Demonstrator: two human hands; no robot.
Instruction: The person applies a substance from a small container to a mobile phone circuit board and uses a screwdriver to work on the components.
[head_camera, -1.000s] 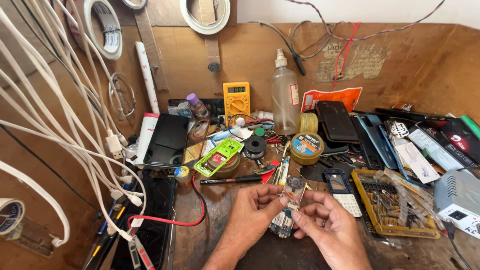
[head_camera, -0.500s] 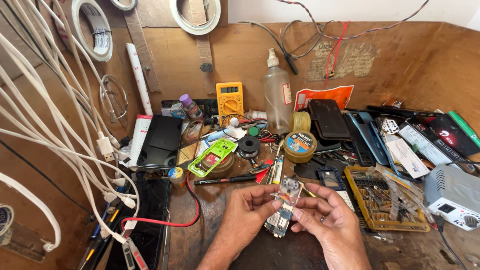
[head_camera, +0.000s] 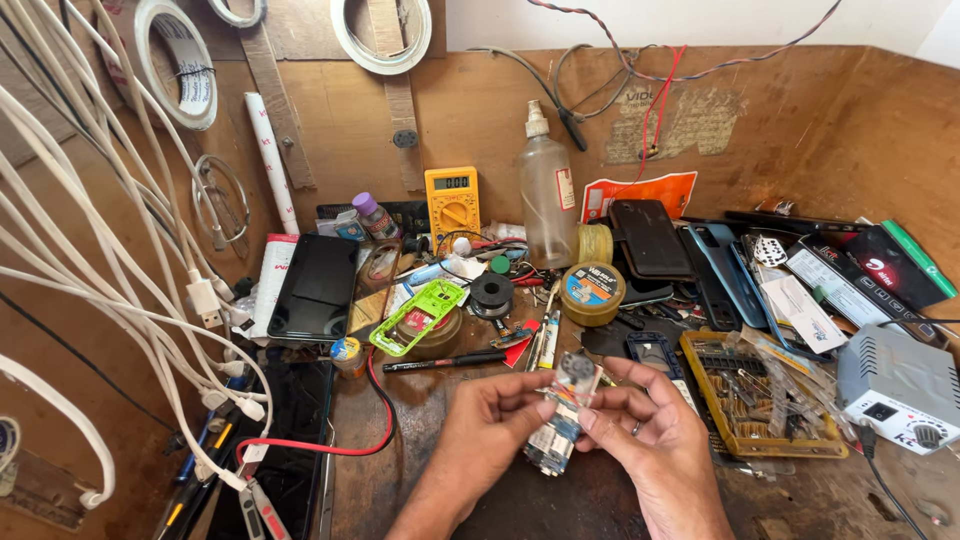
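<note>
Both hands were down near the table's front edge, sharing one small phone board (head_camera: 562, 420). Left hand (head_camera: 490, 425) had its grip closed on the board's left side, right hand (head_camera: 650, 440) pinched the right side, fingertips meeting up by the round camera part at the top. Compared with a second back, the board had come up a bit and tilted more upright, so it looked like it was being turned over for a closer look rather than put down. Just behind the board: a black pen-like tool (head_camera: 445, 362), a green phone frame (head_camera: 418, 316) and a yellow parts tray (head_camera: 760, 410) off to the board's right. Further back sat the solder-paste tin (head_camera: 592, 292), then a plastic bottle (head_camera: 548, 195) and yellow multimeter (head_camera: 452, 203) against the wooden wall.
</note>
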